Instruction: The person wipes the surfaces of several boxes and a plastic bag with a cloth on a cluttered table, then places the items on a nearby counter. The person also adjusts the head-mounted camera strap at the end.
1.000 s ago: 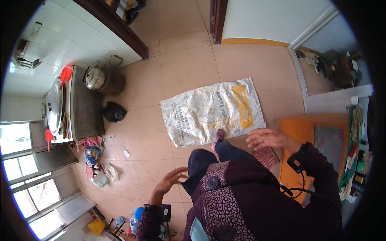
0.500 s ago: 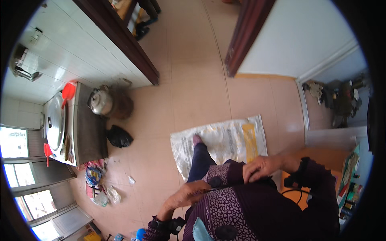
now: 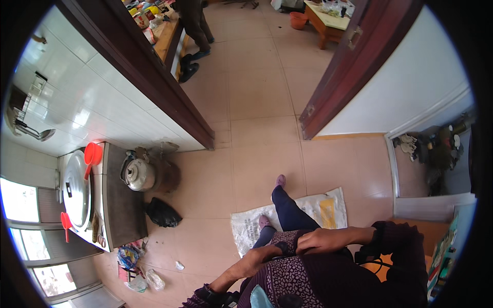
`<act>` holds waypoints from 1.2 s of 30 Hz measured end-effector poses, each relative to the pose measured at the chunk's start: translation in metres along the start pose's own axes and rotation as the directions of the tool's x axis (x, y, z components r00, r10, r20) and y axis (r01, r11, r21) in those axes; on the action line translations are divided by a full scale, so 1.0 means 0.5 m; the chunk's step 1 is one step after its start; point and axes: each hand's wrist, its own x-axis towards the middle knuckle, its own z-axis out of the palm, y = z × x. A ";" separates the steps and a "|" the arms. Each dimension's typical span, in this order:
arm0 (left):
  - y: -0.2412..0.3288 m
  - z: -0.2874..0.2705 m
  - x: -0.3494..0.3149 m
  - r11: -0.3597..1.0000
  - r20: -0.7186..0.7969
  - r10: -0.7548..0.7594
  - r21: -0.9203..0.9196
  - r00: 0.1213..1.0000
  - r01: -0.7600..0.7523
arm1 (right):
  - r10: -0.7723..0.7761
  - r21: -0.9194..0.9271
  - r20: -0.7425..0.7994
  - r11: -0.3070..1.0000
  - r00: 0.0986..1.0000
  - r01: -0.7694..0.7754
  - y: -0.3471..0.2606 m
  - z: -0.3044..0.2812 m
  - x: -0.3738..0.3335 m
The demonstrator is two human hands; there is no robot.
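Both hands are at the front of the dark purple patterned jacket (image 3: 292, 272) that I wear. My left hand (image 3: 262, 256) is closed against its left side, near a dark round patch, and its fingertips are mostly hidden. Just to the right, my right hand (image 3: 318, 240) lies on the front of the waist with its fingers curled in. What either hand pinches is too hidden to name. Dark bands with a cable (image 3: 372, 256) sit around my right wrist. Below, one foot (image 3: 264, 222) is on a flattened white sack (image 3: 246, 228) and the other foot (image 3: 280, 180) is beyond it.
To the left stands a stove counter (image 3: 123, 205) with a large metal lid (image 3: 77, 190), red ladles and scissors. A kettle (image 3: 139, 174) and a black bag (image 3: 162, 212) are beside it. Ahead is a dark doorframe (image 3: 205, 138); past it, a person (image 3: 194, 25) stands by a table.
My view has shifted forward toward the doorway. One foot has stepped off the sack onto the floor ahead. My hands have come closer together, and the dark strip seen between them is now hidden.
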 end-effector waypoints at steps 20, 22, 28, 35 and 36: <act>0.132 -0.302 0.387 0.967 -0.446 0.252 0.153 0.859 -0.204 | -0.014 -0.014 0.326 1.000 0.945 0.020 0.075 -0.619 0.173; 0.143 -0.338 0.416 0.948 -0.459 0.311 0.215 0.832 -0.235 | -0.043 0.062 0.320 0.998 0.947 0.025 0.074 -0.670 0.186; 0.158 -0.488 0.522 0.999 -0.432 -0.028 -0.043 0.902 0.011 | 0.058 0.061 0.153 0.996 0.986 -0.069 0.099 -0.810 0.214; 0.198 -0.747 0.683 0.896 -0.218 -0.192 -0.437 0.957 0.081 | 0.388 0.391 0.145 0.822 0.910 -0.413 0.110 -1.027 0.297; 0.207 -0.782 0.693 0.864 -0.174 -0.217 -0.493 0.960 0.106 | 0.402 0.464 0.172 0.772 0.899 -0.434 0.111 -1.053 0.315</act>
